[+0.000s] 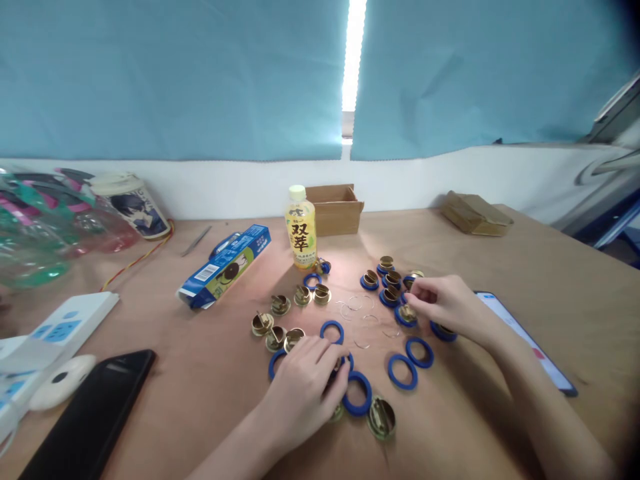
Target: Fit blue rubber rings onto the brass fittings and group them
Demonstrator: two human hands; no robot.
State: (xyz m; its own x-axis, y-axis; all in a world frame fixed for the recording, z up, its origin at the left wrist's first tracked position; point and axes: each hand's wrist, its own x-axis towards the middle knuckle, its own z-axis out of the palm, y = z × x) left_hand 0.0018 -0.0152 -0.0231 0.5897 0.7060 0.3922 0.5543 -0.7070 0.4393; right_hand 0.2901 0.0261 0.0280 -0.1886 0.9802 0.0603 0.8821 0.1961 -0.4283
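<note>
My left hand (310, 383) is curled over the near middle of the table, thumb and fingers closed around a blue ring with a brass-coloured piece in it, mostly hidden. Beside it lie a loose blue ring (357, 394) and a round brass-coloured metal part (382, 419) with a raised tab. On the right, my right hand (445, 305) pinches the top of a brass part seated in a blue ring (406, 315). Several such fitted parts (391, 279) cluster by its fingertips. Bare brass parts (280, 305) stand left of the middle. Thin wire rings (371, 321) lie between my hands.
A yellow drink bottle (301, 230) stands before an open cardboard box (334, 212). To the left are a blue carton (225, 267), a paper cup (133, 205), spray bottles (70, 223), a power strip (65, 327) and a black phone (95, 413). Another phone (525, 340) lies beneath my right forearm.
</note>
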